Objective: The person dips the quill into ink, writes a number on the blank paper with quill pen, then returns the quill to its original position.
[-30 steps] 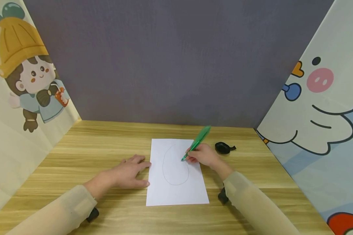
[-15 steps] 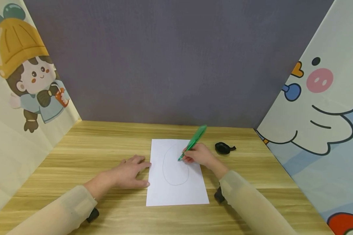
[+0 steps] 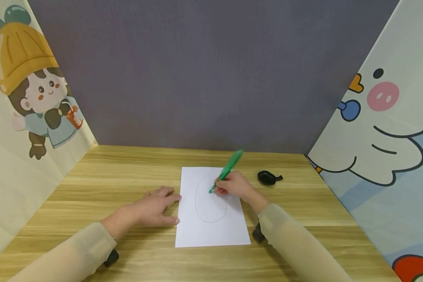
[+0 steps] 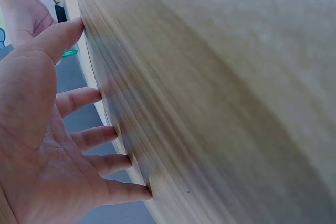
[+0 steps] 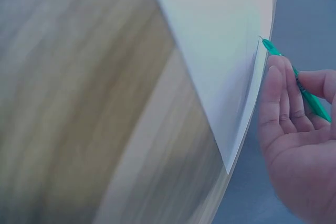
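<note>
A sheet of white paper [image 3: 211, 233] lies on the wooden table, bearing a thin pencil-like oval outline. My right hand [image 3: 234, 184] pinches a green pen [image 3: 229, 165] with a broad, feather-like upper end. In the right wrist view the pen [image 5: 313, 102] runs between thumb and fingers of the right hand [image 5: 299, 145], its tip at the paper [image 5: 226, 40]. The tip is inside the upper part of the oval. My left hand [image 3: 155, 207] rests spread at the paper's left edge, fingertips down. Its straight fingers show in the left wrist view, where the hand [image 4: 52, 140] touches the tabletop.
A small black object [image 3: 267, 178] with a short tab lies right of the paper. A grey panel [image 3: 204, 78] rises behind the wooden table [image 3: 127, 168]. Printed cartoon walls [image 3: 398, 145] flank both sides. Dark wrist-worn pieces [image 3: 111, 258] show below the sleeves.
My right hand and the green pen have slid left across the upper part of the oval. The left hand and the paper have stayed in place.
</note>
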`<control>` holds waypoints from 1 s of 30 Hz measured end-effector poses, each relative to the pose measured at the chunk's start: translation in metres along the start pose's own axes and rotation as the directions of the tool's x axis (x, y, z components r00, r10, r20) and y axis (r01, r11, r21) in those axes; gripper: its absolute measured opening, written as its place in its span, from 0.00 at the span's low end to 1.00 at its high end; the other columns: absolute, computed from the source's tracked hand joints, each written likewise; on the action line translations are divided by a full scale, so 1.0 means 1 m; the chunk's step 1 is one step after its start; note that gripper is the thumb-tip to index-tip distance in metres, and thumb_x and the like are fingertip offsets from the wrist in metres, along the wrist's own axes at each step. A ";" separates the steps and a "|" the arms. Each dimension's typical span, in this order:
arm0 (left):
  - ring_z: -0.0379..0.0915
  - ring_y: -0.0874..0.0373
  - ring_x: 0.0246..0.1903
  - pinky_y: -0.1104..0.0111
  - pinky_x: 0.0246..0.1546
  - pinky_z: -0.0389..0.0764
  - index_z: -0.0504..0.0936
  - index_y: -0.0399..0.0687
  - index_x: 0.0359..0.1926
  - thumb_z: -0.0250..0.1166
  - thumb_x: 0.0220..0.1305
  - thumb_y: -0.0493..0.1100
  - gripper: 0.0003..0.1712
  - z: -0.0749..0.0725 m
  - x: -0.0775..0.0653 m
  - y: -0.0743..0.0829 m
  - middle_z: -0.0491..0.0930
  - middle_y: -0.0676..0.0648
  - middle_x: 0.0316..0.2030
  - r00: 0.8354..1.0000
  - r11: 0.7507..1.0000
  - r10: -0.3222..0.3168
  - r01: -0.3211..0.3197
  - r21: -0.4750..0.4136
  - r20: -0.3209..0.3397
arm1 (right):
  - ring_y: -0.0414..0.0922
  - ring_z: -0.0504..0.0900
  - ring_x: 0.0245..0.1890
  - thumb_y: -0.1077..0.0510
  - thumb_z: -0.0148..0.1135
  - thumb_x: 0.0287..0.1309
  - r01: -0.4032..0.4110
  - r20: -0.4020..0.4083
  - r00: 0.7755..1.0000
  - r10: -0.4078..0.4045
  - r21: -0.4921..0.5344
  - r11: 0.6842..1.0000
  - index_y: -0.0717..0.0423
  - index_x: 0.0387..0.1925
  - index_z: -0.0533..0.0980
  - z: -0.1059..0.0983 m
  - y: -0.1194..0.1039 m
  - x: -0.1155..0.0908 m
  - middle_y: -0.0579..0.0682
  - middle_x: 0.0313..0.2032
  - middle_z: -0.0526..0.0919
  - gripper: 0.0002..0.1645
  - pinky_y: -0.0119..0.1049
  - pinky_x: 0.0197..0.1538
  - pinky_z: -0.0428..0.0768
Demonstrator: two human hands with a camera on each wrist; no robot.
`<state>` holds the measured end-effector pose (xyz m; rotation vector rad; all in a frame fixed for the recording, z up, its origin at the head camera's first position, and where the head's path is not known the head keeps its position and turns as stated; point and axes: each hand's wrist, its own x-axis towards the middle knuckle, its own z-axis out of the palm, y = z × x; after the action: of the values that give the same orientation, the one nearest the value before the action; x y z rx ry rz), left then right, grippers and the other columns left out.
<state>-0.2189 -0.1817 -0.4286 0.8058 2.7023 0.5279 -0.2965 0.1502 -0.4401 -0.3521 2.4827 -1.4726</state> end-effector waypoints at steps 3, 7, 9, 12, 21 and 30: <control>0.51 0.24 0.83 0.16 0.74 0.51 0.70 0.49 0.82 0.71 0.71 0.67 0.48 0.000 0.000 0.000 0.58 0.28 0.83 1.000 1.000 -0.001 0.001 0.000 0.000 | 0.45 0.92 0.36 0.62 0.64 0.74 0.004 0.004 1.000 -0.004 0.004 1.000 0.67 0.47 0.88 0.002 -0.002 0.001 0.58 0.38 0.94 0.12 0.39 0.43 0.93; 0.51 0.24 0.83 0.17 0.74 0.51 0.70 0.48 0.82 0.71 0.71 0.67 0.48 0.001 0.000 0.000 0.58 0.28 0.83 1.000 1.000 -0.004 0.004 0.000 -0.003 | 0.44 0.92 0.36 0.62 0.64 0.74 -0.001 0.002 1.000 0.001 0.005 1.000 0.67 0.47 0.88 0.006 -0.004 0.002 0.57 0.37 0.94 0.12 0.39 0.43 0.93; 0.51 0.24 0.83 0.17 0.74 0.51 0.70 0.48 0.82 0.71 0.71 0.67 0.48 0.001 0.000 0.000 0.58 0.28 0.83 1.000 1.000 -0.005 0.005 0.001 -0.003 | 0.44 0.92 0.35 0.62 0.64 0.73 0.001 0.003 1.000 -0.001 0.001 1.000 0.67 0.47 0.88 0.007 -0.004 0.003 0.57 0.37 0.94 0.12 0.39 0.43 0.93; 0.51 0.24 0.83 0.17 0.74 0.51 0.70 0.48 0.82 0.72 0.71 0.67 0.48 0.000 0.000 0.001 0.58 0.28 0.83 1.000 1.000 -0.007 0.007 0.003 -0.002 | 0.43 0.92 0.35 0.62 0.65 0.74 -0.003 0.005 1.000 0.003 -0.004 1.000 0.66 0.47 0.88 0.009 -0.006 0.003 0.56 0.36 0.94 0.11 0.38 0.43 0.93; 0.51 0.24 0.83 0.17 0.74 0.51 0.70 0.48 0.82 0.72 0.71 0.66 0.48 0.000 0.000 0.001 0.59 0.28 0.83 1.000 1.000 -0.003 0.004 0.008 -0.007 | 0.44 0.92 0.35 0.61 0.65 0.73 0.003 0.018 1.000 -0.004 0.020 1.000 0.65 0.46 0.89 0.014 -0.009 0.005 0.55 0.36 0.94 0.12 0.39 0.43 0.93; 0.52 0.23 0.83 0.17 0.74 0.52 0.71 0.47 0.81 0.72 0.71 0.65 0.48 -0.001 0.000 0.003 0.59 0.28 0.82 1.000 1.000 -0.005 0.005 0.005 -0.008 | 0.44 0.92 0.34 0.62 0.65 0.74 -0.004 0.021 1.000 0.003 0.033 0.999 0.65 0.47 0.88 0.020 -0.010 0.005 0.55 0.36 0.94 0.11 0.38 0.43 0.93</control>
<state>-0.2178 -0.1797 -0.4267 0.8000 2.7132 0.5243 -0.2941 0.1273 -0.4409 -0.3550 2.4388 -1.4989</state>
